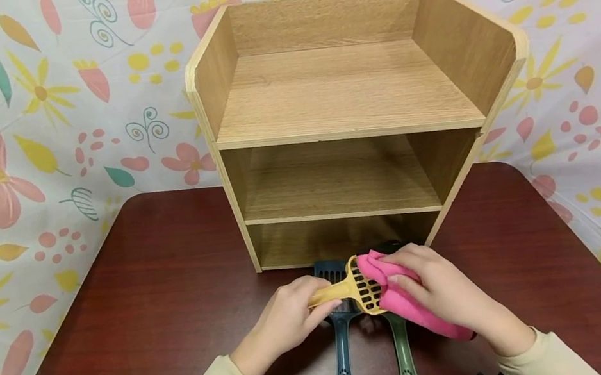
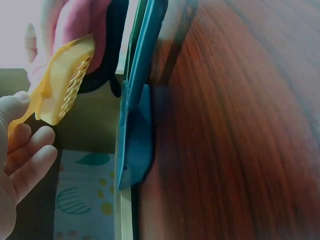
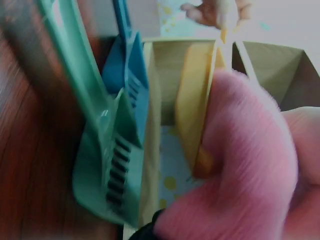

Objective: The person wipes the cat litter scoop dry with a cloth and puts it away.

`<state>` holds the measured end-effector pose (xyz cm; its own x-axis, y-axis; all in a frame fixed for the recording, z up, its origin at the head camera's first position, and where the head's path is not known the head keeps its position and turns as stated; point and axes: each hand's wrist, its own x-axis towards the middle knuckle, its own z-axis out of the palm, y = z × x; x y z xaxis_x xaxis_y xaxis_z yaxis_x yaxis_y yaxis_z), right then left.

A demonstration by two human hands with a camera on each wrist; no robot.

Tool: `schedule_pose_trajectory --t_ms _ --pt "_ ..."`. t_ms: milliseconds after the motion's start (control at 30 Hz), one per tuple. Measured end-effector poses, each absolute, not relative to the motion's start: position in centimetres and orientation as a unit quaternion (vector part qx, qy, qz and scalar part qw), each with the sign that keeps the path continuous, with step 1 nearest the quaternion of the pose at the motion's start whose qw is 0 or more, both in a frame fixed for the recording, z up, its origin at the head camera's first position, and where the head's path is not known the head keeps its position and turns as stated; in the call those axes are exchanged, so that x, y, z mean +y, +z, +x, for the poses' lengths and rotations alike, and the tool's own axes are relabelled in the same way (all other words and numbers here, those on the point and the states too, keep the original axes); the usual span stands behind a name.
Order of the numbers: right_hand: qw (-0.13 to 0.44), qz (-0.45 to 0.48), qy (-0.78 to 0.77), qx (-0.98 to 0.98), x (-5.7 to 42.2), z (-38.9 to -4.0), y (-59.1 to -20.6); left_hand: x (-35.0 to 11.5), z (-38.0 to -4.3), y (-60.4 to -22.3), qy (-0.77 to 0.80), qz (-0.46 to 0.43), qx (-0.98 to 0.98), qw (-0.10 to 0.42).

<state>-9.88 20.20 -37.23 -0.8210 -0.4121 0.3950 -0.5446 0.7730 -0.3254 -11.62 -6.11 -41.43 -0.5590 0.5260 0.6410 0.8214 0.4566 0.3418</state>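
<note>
My left hand (image 1: 296, 314) pinches the handle of a yellow litter scoop (image 1: 367, 291) between thumb and fingers, with the slotted head pointing right. A pink cloth (image 1: 412, 307) is bunched in my right hand (image 1: 443, 286), which presses it against the scoop's head and hides part of the slots. On the table below lie a blue litter scoop (image 1: 342, 343) and a green litter scoop (image 1: 404, 353), handles toward me. The right wrist view shows the slotted head of the green scoop (image 3: 117, 165) beside the blue one (image 3: 127, 75). Both hands hover above these two scoops.
A wooden shelf unit (image 1: 350, 131) with a raised-edge top and two lower compartments stands at the back of the dark red table (image 1: 175, 284). Behind the scoop heads its bottom edge is close. A floral curtain (image 1: 63, 119) hangs around the table.
</note>
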Motion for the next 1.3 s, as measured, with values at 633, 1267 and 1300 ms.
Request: schedule_pose_trajectory --t_ms 633,1267,1300 --pt "0.25 0.262 0.124 -0.924 18.3 -10.2 -38.6 -5.8 -11.6 -40.7 -0.306 -0.431 -0.798 0.29" --pt "0.298 0.238 0.115 -0.917 20.4 -10.5 -39.1 -6.2 -11.8 -41.5 -0.312 -0.43 -0.792 0.301" --pt "0.299 0.235 0.118 -0.917 20.5 -10.5 -39.0 -6.2 -11.8 -41.5 -0.313 -0.427 -0.793 0.302"
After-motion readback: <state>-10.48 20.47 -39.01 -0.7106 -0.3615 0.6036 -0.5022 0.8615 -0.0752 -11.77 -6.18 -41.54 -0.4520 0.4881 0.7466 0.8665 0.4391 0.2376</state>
